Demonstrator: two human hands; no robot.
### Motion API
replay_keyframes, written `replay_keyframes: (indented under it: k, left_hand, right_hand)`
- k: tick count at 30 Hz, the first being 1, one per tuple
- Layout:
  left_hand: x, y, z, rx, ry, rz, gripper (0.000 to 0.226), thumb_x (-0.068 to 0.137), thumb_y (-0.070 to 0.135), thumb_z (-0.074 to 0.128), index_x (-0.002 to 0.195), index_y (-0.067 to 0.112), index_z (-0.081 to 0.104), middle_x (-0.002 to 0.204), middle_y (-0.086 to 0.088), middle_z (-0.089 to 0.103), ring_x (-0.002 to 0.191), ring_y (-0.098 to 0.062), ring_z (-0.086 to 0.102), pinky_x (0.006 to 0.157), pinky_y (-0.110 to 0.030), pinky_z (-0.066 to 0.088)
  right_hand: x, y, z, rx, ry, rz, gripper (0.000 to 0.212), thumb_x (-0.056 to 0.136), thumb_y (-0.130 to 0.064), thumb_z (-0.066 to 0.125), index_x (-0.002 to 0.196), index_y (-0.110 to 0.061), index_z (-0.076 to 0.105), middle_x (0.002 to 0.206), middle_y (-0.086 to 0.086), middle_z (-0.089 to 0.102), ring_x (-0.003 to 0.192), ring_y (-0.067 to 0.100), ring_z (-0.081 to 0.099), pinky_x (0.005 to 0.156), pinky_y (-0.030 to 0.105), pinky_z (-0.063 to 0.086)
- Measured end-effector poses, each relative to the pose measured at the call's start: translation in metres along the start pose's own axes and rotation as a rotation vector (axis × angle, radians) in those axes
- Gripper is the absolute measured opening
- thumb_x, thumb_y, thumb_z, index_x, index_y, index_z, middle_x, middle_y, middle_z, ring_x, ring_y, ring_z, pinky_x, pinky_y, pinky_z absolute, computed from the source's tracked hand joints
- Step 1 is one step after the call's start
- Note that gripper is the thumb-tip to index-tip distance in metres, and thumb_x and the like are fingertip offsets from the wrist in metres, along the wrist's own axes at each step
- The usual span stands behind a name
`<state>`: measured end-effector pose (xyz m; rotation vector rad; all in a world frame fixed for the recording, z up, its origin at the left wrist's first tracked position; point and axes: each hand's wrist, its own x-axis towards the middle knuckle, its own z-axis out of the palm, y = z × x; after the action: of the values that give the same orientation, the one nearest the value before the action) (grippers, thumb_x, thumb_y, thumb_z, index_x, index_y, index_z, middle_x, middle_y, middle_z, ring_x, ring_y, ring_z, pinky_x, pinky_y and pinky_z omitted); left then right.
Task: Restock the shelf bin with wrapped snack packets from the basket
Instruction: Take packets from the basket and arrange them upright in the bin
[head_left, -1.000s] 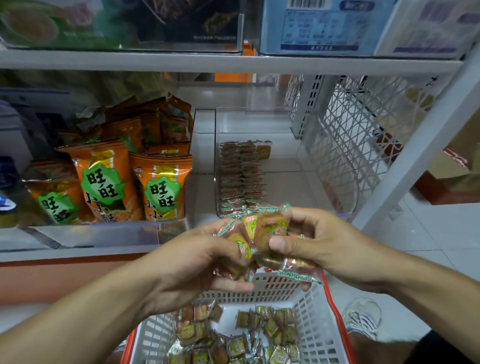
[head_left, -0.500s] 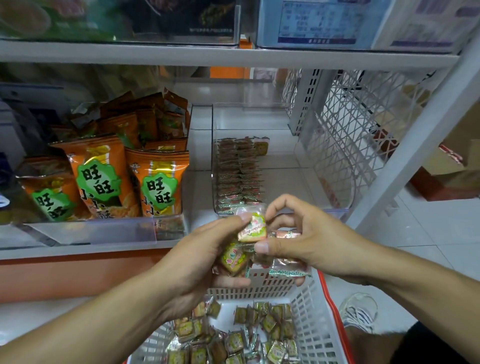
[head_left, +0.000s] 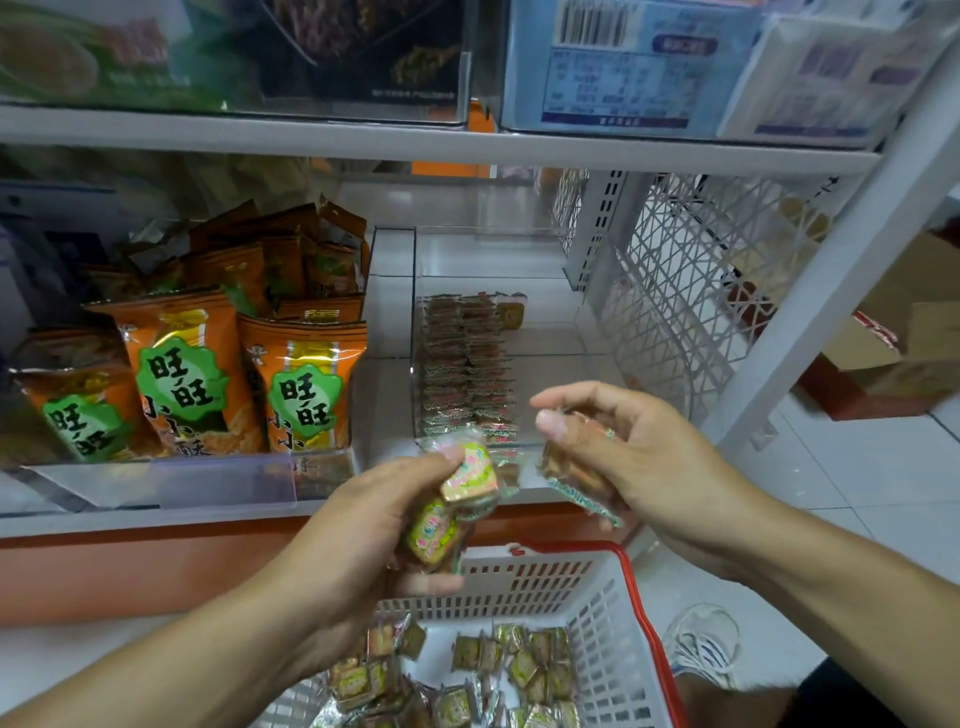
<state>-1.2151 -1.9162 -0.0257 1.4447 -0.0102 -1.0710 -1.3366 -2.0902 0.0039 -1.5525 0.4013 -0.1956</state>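
Observation:
My left hand (head_left: 363, 535) grips a few small wrapped snack packets (head_left: 457, 493), green and yellow labels facing up, above the basket's far rim. My right hand (head_left: 623, 457) holds a small stack of the same packets (head_left: 576, 478) just in front of the clear shelf bin (head_left: 561, 343). Inside the bin, two rows of packets (head_left: 467, 364) stand on edge along its left side; the right half is bare. The white basket with a red rim (head_left: 597, 603) sits below my hands and holds several loose packets (head_left: 519, 670).
Orange snack bags (head_left: 296, 384) fill the clear-fronted section left of the bin. A white lattice panel (head_left: 691, 291) and a slanted shelf post (head_left: 841, 270) close off the right side. The upper shelf (head_left: 415, 140) carries boxes. Cardboard boxes (head_left: 904, 332) and a shoe (head_left: 701, 644) are on the tiled floor.
My hands, pressed together over one bundle of packets, have separated. The right hand moved right and up toward the bin with its share; the left kept the others.

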Motion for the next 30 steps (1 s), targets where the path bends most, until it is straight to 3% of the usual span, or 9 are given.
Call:
replay_keyframes:
  k: [3, 7, 9, 11, 13, 16, 20, 24, 30]
  left_hand:
    - [-0.016, -0.017, 0.001, 0.125, -0.126, 0.044, 0.041, 0.077, 0.050, 0.078, 0.093, 0.012, 0.074, 0.088, -0.008, 0.077, 0.071, -0.015, 0.073, 0.054, -0.031, 0.059]
    - [-0.015, -0.025, 0.010, 0.101, -0.094, 0.090, 0.049, 0.074, 0.055, 0.079, 0.092, 0.012, 0.065, 0.079, -0.001, 0.075, 0.065, -0.012, 0.072, 0.054, -0.030, 0.059]
    - [-0.012, -0.026, 0.010, 0.057, -0.046, 0.100, 0.063, 0.071, 0.055, 0.079, 0.099, 0.002, 0.062, 0.078, 0.000, 0.073, 0.063, -0.011, 0.069, 0.053, -0.029, 0.059]
    - [-0.010, -0.024, 0.008, 0.043, -0.022, 0.125, 0.072, 0.068, 0.057, 0.079, 0.106, -0.001, 0.060, 0.081, -0.003, 0.070, 0.065, -0.011, 0.065, 0.056, -0.031, 0.059]
    - [-0.009, -0.022, 0.006, 0.037, -0.027, 0.135, 0.073, 0.069, 0.057, 0.079, 0.109, -0.002, 0.060, 0.085, -0.004, 0.071, 0.067, -0.010, 0.066, 0.058, -0.032, 0.060]
    - [-0.009, -0.019, 0.004, 0.031, -0.053, 0.127, 0.069, 0.073, 0.057, 0.078, 0.107, 0.000, 0.061, 0.090, -0.006, 0.070, 0.069, -0.011, 0.065, 0.058, -0.031, 0.060]
    - [-0.008, -0.012, 0.000, 0.107, -0.102, 0.157, 0.060, 0.065, 0.061, 0.077, 0.093, 0.009, 0.065, 0.089, -0.005, 0.069, 0.070, -0.012, 0.065, 0.054, -0.030, 0.060]
    - [-0.011, -0.005, -0.006, 0.287, -0.198, 0.153, 0.055, 0.061, 0.064, 0.076, 0.086, 0.016, 0.066, 0.074, 0.002, 0.069, 0.065, -0.012, 0.067, 0.052, -0.031, 0.059]
    - [-0.011, -0.008, -0.004, 0.286, -0.229, 0.111, 0.073, 0.067, 0.060, 0.072, 0.104, -0.001, 0.058, 0.073, 0.001, 0.069, 0.061, -0.012, 0.067, 0.051, -0.030, 0.059]
  right_hand:
    - [0.000, 0.003, 0.009, -0.019, 0.061, 0.024, 0.043, 0.079, -0.057, 0.068, 0.103, -0.022, 0.072, 0.051, -0.008, 0.048, 0.042, 0.007, 0.039, 0.038, 0.020, 0.036]
    - [0.002, 0.005, 0.021, 0.128, 0.097, 0.205, 0.057, 0.077, -0.063, 0.064, 0.106, -0.014, 0.071, 0.068, 0.004, 0.053, 0.058, 0.017, 0.049, 0.049, 0.023, 0.046]
    - [0.003, 0.003, 0.019, 0.234, -0.002, 0.265, 0.054, 0.077, -0.053, 0.070, 0.109, -0.009, 0.073, 0.091, 0.011, 0.064, 0.082, 0.023, 0.056, 0.074, 0.031, 0.054]
    - [0.004, 0.001, 0.013, 0.293, -0.111, 0.238, 0.041, 0.083, -0.028, 0.073, 0.117, -0.005, 0.071, 0.108, 0.013, 0.069, 0.093, 0.020, 0.061, 0.085, 0.029, 0.055]
    - [0.003, -0.002, 0.006, 0.307, -0.135, 0.224, 0.048, 0.078, -0.009, 0.075, 0.125, -0.009, 0.066, 0.101, 0.008, 0.074, 0.085, 0.015, 0.066, 0.076, 0.024, 0.057]
    - [0.001, -0.004, -0.002, 0.268, -0.133, 0.251, 0.064, 0.068, -0.003, 0.080, 0.128, -0.011, 0.060, 0.089, 0.008, 0.074, 0.070, 0.014, 0.068, 0.063, 0.022, 0.057]
    - [0.000, -0.012, -0.010, 0.237, -0.237, 0.290, 0.042, 0.068, 0.003, 0.081, 0.107, -0.011, 0.076, 0.103, 0.014, 0.076, 0.085, 0.019, 0.073, 0.072, 0.025, 0.060]
    - [-0.002, -0.014, -0.016, 0.112, -0.303, 0.272, 0.048, 0.064, -0.001, 0.086, 0.108, -0.017, 0.077, 0.109, 0.017, 0.075, 0.096, 0.025, 0.073, 0.085, 0.033, 0.060]
    - [-0.002, -0.012, -0.016, 0.186, -0.199, 0.243, 0.060, 0.063, 0.002, 0.086, 0.117, -0.011, 0.064, 0.111, 0.020, 0.073, 0.088, 0.025, 0.073, 0.074, 0.031, 0.062]
